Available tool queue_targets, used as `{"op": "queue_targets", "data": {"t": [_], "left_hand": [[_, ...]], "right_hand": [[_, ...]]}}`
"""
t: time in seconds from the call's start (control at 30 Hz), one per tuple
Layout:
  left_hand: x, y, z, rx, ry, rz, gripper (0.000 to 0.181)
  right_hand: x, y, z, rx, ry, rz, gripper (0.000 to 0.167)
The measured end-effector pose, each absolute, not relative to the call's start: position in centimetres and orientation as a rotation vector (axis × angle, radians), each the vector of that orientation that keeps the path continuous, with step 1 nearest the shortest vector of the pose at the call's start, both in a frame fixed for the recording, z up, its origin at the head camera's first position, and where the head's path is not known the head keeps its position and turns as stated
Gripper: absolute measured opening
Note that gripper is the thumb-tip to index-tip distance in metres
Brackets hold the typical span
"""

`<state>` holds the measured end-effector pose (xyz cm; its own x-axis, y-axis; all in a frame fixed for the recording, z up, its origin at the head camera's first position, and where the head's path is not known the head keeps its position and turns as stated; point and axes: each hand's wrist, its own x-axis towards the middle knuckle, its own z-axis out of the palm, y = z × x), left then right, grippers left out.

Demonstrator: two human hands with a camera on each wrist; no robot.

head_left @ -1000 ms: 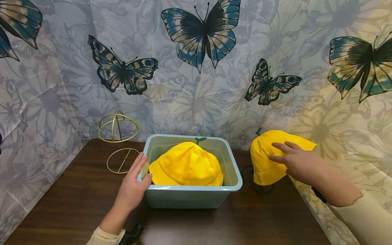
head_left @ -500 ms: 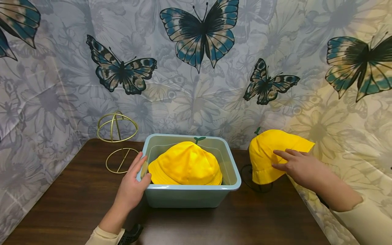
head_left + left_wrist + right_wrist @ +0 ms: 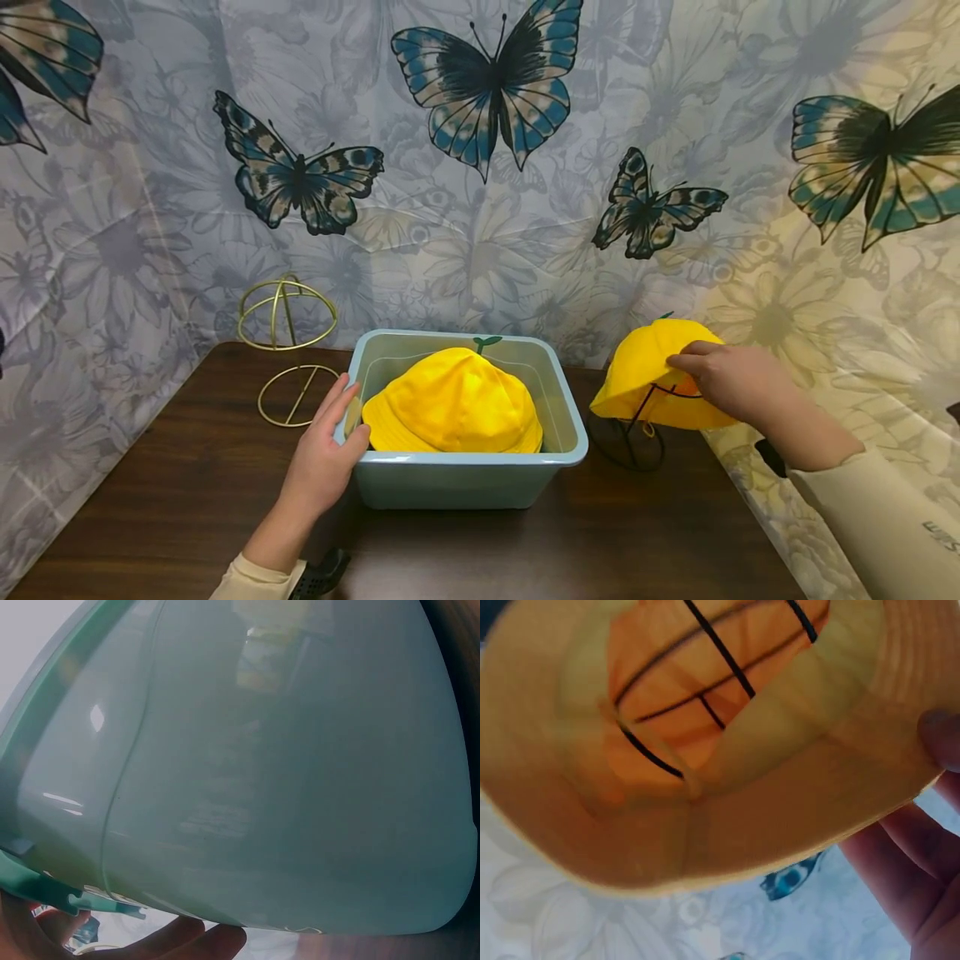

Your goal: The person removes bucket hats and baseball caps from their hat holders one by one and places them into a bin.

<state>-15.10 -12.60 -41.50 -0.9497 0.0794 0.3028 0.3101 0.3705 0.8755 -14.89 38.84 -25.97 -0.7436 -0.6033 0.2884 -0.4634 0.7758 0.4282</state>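
Note:
A yellow bucket hat [image 3: 645,367] with a small green sprout on top sits tilted on a black wire stand [image 3: 630,442] at the right. My right hand [image 3: 742,383] pinches its brim; the right wrist view shows the thumb [image 3: 941,739] on the brim's underside and fingers behind it. Another yellow hat [image 3: 457,400] lies crown up in a pale green-blue plastic bin [image 3: 461,483] at the middle. My left hand [image 3: 322,462] rests on the bin's left rim, its fingers extended. In the left wrist view the bin's wall [image 3: 285,787] fills most of the frame.
A gold wire stand [image 3: 288,312] stands at the back left, bare of any hat. Everything is on a dark brown wooden table [image 3: 187,500]. Behind it hangs a butterfly-patterned cloth [image 3: 480,250].
The right hand has taken hold of the right hat's brim. That hat has turned, its brim lifting and its underside and stand coming into view. The left hand and bin stay put.

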Motion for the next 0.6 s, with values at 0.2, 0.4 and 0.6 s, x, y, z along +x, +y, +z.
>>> {"op": "queue_targets", "data": {"t": [0.2,0.4,0.6], "left_hand": [[-15.2,-12.6,-41.7,-0.354,-2.412,-1.62,0.057],[-15.2,-12.5,-41.8,-0.36,-2.415,-1.61,0.057],[-15.2,-12.5,-41.5,-0.349,-2.422,-1.598,0.057]], "right_hand": [[-16.9,39.5,-24.6,0.698,-2.527,-0.308,0.03],[-17.8,39.6,-23.3,0.447,-2.655,-0.268,0.029],[-18.7,39.6,-22.4,0.307,-2.683,-0.204,0.026]]}}
